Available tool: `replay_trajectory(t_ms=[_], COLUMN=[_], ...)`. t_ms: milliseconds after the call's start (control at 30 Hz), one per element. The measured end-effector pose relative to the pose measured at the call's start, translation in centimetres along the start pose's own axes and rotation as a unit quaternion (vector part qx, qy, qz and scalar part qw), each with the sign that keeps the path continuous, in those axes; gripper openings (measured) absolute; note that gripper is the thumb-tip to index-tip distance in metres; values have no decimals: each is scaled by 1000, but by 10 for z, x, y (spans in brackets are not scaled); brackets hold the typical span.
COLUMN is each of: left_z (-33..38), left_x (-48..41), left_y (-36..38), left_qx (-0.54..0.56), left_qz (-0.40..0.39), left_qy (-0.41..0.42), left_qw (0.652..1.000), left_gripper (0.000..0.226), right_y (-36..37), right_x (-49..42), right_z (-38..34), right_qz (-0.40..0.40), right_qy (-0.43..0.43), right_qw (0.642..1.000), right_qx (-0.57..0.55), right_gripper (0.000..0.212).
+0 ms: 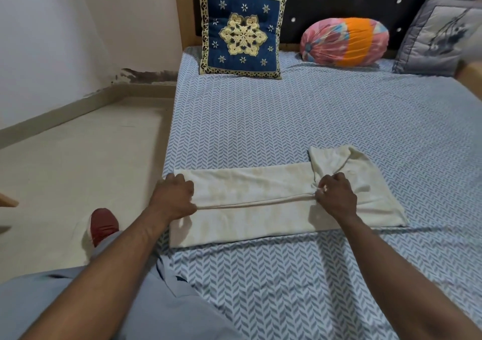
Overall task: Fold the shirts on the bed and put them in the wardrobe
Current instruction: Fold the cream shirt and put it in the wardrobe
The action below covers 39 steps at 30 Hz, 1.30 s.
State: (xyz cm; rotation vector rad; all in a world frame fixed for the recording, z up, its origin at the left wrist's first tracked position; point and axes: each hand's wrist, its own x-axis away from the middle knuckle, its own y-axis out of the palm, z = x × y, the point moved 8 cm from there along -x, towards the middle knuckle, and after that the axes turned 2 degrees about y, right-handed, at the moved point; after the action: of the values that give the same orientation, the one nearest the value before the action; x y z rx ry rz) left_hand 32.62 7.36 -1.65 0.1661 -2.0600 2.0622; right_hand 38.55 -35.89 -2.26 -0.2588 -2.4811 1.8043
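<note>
The cream shirt (260,191) lay crosswise on the bed (313,110), well in front of the navy embroidered cushion (241,30) and nearer the person. It was already doubled lengthwise into a long band, with one short sleeve (336,159) sticking out on the side toward the cushion. The left hand (173,199) held the hem end of the folded edge with curled fingers, below and left of the cushion. The right hand (336,196) pinched the same edge by the armpit, below and right of the cushion. The step in hand seemed to be setting that lengthwise fold. To do it well, both hands should draw the edge taut and straight and lay it parallel to the shirt's near side. The cloth should then be smoothed toward the cushion before the sleeve is tucked in.
</note>
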Motion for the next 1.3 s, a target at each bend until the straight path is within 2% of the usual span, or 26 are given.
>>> replay_trajectory(t_ms=[100,167,267,333,400,500,567,633,700,833,900,967,1000,1100,1167,1233,1300], left_z=[34,68,107,116,119,118,118,117,117,120,123,124,126,127,127,127,126], left_x=[-19,-36,-54,-57,-58,-58,-59,-61,-63,-61,-60,-59,-58,-58,-59,-60,-60], left_y=[-2,8,29,44,54,60,61,62,63,60,58,56,54,53,53,54,55], left_qx=[88,118,143,128,95,96,101,98,96,90,89,90,88,81,75,73,74], left_qz=[5,-30,-98,-133,-141,-141,-151,-165,-177,-208,-216,-220,-222,-233,-236,-238,-240], left_qy=[34,70,83,61,46,32,28,24,16,5,2,0,1,-1,-4,-5,-6], left_qw=[996,990,981,981,984,985,983,981,979,974,972,971,971,969,969,969,968], left_gripper=[78,86,78,87,100,107,107,108,109,109,110,110,110,110,110,111,111], right_y=[-10,-7,10,19,22,14,-3,-21,-29,-23,-25,-30,-35,-47,-45,-39,-32], right_x=[-11,-28,-58,-71,-83,-93,-88,-67,-36,16,30,29,23,-17,-47,-66,-75], right_z=[-8,-16,-21,-28,-31,-20,3,35,62,96,107,113,115,108,99,93,97], right_qz=[97,106,-7,-70,-89,-68,1,106,182,256,278,277,264,171,92,-4,-94], right_qy=[13,16,73,92,108,149,221,293,351,428,460,466,456,390,336,317,331], right_qw=[994,994,992,981,977,983,972,918,851,745,712,729,754,862,916,943,939], right_qx=[-47,-8,107,157,161,87,-80,-246,-346,-443,-452,-418,-393,-274,-199,-102,-4], right_gripper=[30,44,65,69,64,49,37,27,17,27,31,35,35,34,44,60,58])
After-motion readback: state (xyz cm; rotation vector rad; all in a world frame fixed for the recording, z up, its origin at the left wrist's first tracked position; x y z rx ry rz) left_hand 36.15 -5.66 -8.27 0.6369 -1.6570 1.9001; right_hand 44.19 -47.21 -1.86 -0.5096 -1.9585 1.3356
